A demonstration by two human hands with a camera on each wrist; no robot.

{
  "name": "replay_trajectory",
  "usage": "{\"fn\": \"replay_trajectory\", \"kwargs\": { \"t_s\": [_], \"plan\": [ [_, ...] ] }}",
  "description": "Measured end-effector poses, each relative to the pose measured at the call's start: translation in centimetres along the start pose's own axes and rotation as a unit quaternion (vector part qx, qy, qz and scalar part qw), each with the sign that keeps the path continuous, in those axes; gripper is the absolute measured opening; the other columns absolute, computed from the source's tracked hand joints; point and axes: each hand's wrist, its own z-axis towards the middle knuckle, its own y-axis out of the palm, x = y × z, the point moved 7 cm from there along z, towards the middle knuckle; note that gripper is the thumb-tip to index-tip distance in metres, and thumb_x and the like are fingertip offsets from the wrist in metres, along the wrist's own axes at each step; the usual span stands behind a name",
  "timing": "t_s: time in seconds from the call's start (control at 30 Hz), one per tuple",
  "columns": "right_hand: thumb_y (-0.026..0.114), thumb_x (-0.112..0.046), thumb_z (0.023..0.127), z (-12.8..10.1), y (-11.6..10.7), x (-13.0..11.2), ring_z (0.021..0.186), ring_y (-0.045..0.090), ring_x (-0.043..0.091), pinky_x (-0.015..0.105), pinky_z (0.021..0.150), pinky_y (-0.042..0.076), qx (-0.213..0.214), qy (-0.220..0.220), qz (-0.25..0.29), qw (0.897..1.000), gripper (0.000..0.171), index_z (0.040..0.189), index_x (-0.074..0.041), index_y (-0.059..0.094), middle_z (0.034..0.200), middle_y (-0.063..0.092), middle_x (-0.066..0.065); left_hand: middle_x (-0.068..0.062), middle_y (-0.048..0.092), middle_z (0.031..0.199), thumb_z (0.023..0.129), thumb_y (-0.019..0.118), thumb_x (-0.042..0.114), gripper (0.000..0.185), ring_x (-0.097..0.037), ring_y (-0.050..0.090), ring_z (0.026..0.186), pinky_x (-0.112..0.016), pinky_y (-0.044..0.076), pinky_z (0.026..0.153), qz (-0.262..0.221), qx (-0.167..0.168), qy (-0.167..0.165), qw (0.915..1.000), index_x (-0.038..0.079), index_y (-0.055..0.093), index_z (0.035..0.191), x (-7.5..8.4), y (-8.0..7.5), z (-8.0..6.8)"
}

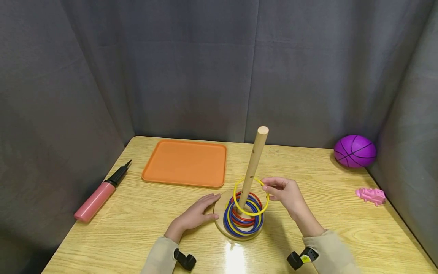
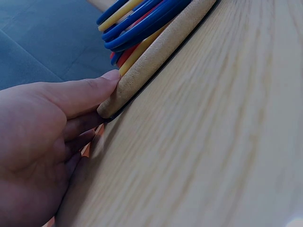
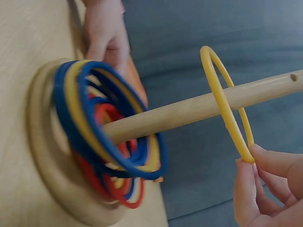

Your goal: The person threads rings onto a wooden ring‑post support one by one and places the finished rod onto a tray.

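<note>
Ring [image 1: 251, 196], yellow, sits partway down the peg [image 1: 253, 164], pinched at its rim by the right hand [image 1: 285, 193] while the left hand [image 1: 197, 213] lies flat, fingers straight, steadying the base [image 1: 219, 219]; next it likely needs releasing onto the stack [image 1: 243, 220].

Light wood tabletop [image 1: 328, 213]. Round wooden base [image 1: 220, 213] sits near the front; orange tray [image 1: 186, 163] behind-left of it, pink pump [image 1: 99, 195] far left, purple ball [image 1: 354, 151] and pink toy [image 1: 371, 195] off right.
</note>
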Motion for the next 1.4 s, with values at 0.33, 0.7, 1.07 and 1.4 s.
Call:
{"fn": "replay_trajectory", "kwargs": {
  "t_s": [0.33, 0.7, 1.07, 1.4],
  "plan": [
    [0.067, -0.007, 0.091, -0.4, 1.7, 2.5, 0.082, 0.064, 0.004, 0.029, 0.070, 0.059, -0.011, -0.001, -0.012, 1.000, 0.025, 0.112, 0.006, 0.068, 0.100, 0.073, 0.009, -0.010, 0.031, 0.159, 0.095, 0.062, 0.033, 0.068, -0.035, 0.020, 0.149, -0.060, 0.020, 0.118, -0.002, 0.000, 0.002, 1.0000, 0.011, 0.033, 0.152, 0.0, 0.0, 0.0],
    [0.071, -0.003, 0.086, -0.5, 2.9, 3.5, 0.077, 0.064, 0.005, 0.029, 0.061, 0.058, -0.001, -0.042, -0.082, 0.996, 0.016, 0.101, 0.002, 0.073, 0.095, 0.073, 0.017, -0.011, 0.031, 0.158, 0.095, 0.062, 0.032, 0.068, -0.035, 0.020, 0.149, -0.059, 0.020, 0.118, -0.003, 0.000, 0.004, 1.0000, 0.010, 0.033, 0.152, -0.1, 0.1, -0.1],
    [0.073, -0.001, 0.083, -0.9, 2.6, 1.5, 0.095, 0.068, 0.029, 0.029, 0.077, 0.059, 0.066, -0.122, -0.143, 0.980, 0.019, 0.102, 0.001, 0.073, 0.098, 0.073, 0.014, -0.014, 0.030, 0.158, 0.096, 0.062, 0.028, 0.066, -0.036, 0.023, 0.148, -0.057, 0.022, 0.118, -0.063, -0.001, -0.006, 0.9980, 0.008, 0.033, 0.152, 0.0, -0.6, 0.0],
    [0.072, -0.004, 0.085, -1.8, 4.2, -0.7, 0.113, 0.064, 0.034, 0.040, 0.094, 0.054, 0.012, -0.200, -0.086, 0.976, 0.037, 0.121, -0.001, 0.065, 0.120, 0.068, 0.016, -0.015, 0.029, 0.158, 0.098, 0.058, 0.020, 0.064, -0.040, 0.024, 0.146, -0.061, 0.024, 0.116, -0.089, 0.056, -0.015, 0.9943, 0.008, 0.029, 0.153, -1.1, -5.6, -0.7]
  ]
}}
